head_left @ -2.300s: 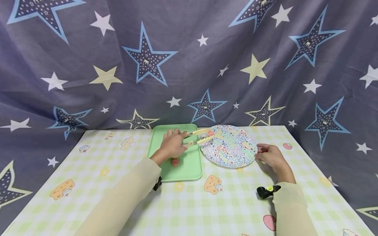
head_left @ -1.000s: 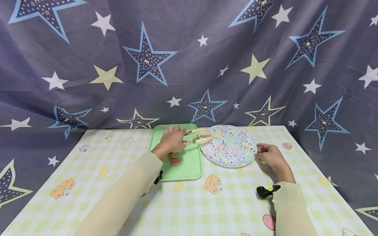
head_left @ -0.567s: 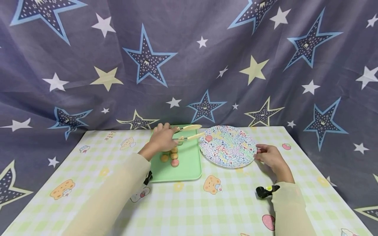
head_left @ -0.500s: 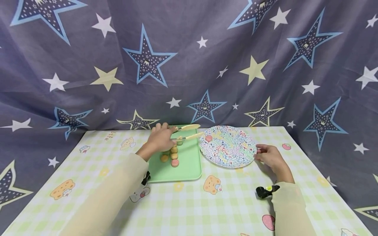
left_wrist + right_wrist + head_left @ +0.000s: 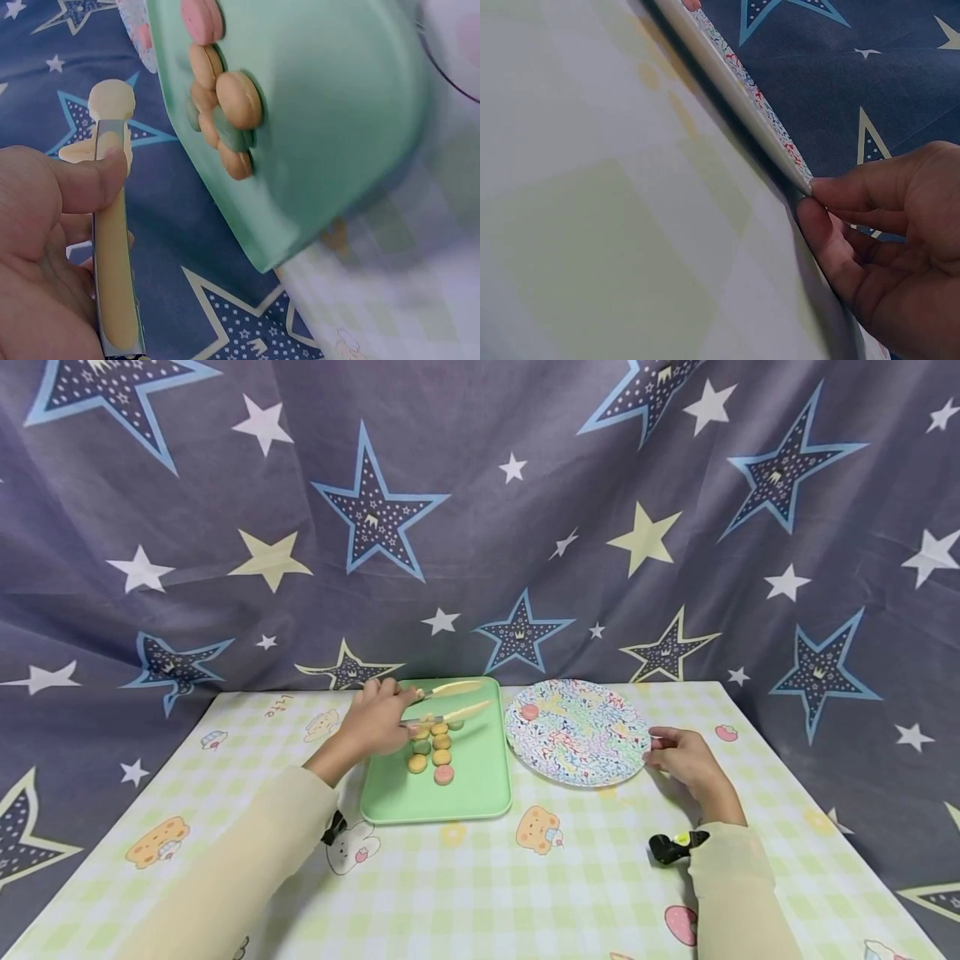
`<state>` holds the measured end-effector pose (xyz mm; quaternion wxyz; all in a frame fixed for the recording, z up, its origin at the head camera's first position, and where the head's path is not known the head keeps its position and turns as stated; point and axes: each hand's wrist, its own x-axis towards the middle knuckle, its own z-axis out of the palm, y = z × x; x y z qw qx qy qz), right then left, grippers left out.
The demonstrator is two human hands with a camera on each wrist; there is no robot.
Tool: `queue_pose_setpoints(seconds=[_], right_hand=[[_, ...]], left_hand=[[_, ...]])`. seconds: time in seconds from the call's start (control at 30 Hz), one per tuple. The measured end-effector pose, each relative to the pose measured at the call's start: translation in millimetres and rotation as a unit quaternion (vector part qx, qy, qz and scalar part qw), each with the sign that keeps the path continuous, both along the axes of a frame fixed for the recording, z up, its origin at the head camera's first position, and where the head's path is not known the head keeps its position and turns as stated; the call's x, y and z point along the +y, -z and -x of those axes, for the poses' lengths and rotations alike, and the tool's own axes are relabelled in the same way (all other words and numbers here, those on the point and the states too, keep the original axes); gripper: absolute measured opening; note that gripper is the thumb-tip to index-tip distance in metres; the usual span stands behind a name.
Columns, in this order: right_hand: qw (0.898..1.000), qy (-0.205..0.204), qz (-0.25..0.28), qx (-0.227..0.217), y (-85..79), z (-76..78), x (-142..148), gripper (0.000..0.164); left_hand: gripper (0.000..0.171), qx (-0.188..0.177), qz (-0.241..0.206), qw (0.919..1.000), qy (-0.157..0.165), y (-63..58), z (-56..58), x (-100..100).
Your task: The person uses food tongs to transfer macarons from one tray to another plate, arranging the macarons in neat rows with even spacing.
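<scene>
While the tray (image 5: 482, 781) holds macarons (image 5: 441, 742), the plate (image 5: 585, 739) bears one pink macaron (image 5: 529, 712).

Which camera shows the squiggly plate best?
The head view: it shows nearly the whole round plate. The left wrist view catches just a sliver at the top; the right wrist view shows mostly its edge, pinched by the right hand.

The head view is evenly bright, the wrist views dimmer, the right one's tablecloth (image 5: 592, 247) blurred.

The tray (image 5: 476, 789) looks smooth plastic, the tongs (image 5: 115, 262) metal-edged, the backdrop (image 5: 465, 427) matt cloth
</scene>
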<state>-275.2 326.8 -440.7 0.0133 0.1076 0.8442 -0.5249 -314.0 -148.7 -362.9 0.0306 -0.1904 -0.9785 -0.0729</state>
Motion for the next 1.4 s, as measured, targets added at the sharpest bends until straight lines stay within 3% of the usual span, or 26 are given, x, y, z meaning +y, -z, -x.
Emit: queue_pose_setpoints(seconds=[0.4,0.93,1.4], right_hand=[[1.000,-0.013,-0.003,0.012,1.4,0.0,2,0.058],[1.000,-0.011,-0.005,0.009,1.3,1.0,1,0.058],[1.000,-0.010,0.000,0.004,-0.9,-2.1,0,0.057]], left_hand=[[0.063,0.015,-0.007,0.9998,0.012,7.3,-17.6,-33],[0.059,0.017,-0.044,0.9985,0.028,19.8,-51.3,-77],[0.059,0.019,-0.055,0.9979,0.031,27.1,-74.9,-103]])
